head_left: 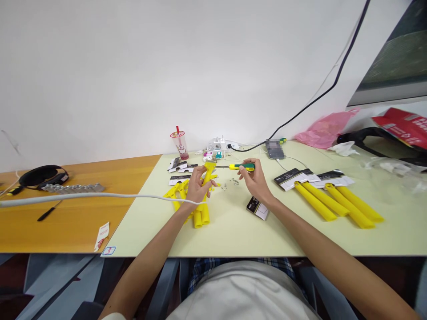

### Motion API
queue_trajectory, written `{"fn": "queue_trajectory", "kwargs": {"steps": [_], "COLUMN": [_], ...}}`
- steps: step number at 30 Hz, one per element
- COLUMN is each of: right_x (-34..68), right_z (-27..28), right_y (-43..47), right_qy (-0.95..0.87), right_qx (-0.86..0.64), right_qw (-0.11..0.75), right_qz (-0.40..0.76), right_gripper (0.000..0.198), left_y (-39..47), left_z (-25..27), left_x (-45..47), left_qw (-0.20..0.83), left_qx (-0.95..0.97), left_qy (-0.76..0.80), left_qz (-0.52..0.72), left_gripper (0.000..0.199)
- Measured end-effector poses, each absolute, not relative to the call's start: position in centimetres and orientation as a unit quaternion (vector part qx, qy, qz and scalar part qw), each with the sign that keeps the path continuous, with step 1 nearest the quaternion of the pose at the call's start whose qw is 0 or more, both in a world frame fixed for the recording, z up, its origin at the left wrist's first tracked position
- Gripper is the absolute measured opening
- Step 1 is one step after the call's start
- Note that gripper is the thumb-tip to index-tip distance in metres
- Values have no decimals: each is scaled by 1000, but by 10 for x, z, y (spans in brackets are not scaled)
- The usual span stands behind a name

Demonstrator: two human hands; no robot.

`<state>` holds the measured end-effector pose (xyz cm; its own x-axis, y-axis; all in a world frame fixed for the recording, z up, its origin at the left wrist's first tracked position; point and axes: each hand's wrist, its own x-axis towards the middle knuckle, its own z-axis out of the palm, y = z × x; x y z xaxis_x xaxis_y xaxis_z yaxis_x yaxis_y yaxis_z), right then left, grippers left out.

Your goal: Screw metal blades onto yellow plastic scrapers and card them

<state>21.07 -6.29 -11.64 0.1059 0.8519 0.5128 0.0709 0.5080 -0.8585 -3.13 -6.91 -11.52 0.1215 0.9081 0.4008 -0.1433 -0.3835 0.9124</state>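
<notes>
My left hand (197, 186) grips a yellow scraper (208, 171) by its handle, holding it tilted above the pale green table (233, 231). My right hand (255, 180) holds a green and yellow screwdriver (242, 167) level, its thin shaft pointing left at the scraper's head. More yellow scraper parts (176, 191) and two yellow handles (201, 217) lie under and beside my left hand. Several small screws (230, 183) are scattered on the table between my hands.
Yellow handles with black and white cards (336, 198) lie to the right. A small card packet (257, 207) sits by my right wrist. A drink cup (180, 144), chargers (216, 149), a phone (275, 149), a pink bag (325, 129) stand behind. A white cable (83, 196) crosses the orange table (66, 222).
</notes>
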Motion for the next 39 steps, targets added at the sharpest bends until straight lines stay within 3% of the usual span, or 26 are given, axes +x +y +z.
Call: {"fn": "queue_trajectory", "kwargs": {"steps": [39], "right_x": [210], "right_z": [-118], "right_y": [-66], "right_qy": [-607], "right_qx": [-355], "right_qw": [636], "right_qz": [318], "right_gripper": [47], "left_y": [-73], "left_z": [-109], "left_x": [-31], "left_qw": [450], "left_qx": [599], "left_qy": [331], "left_qz": [573], "left_gripper": [54]}}
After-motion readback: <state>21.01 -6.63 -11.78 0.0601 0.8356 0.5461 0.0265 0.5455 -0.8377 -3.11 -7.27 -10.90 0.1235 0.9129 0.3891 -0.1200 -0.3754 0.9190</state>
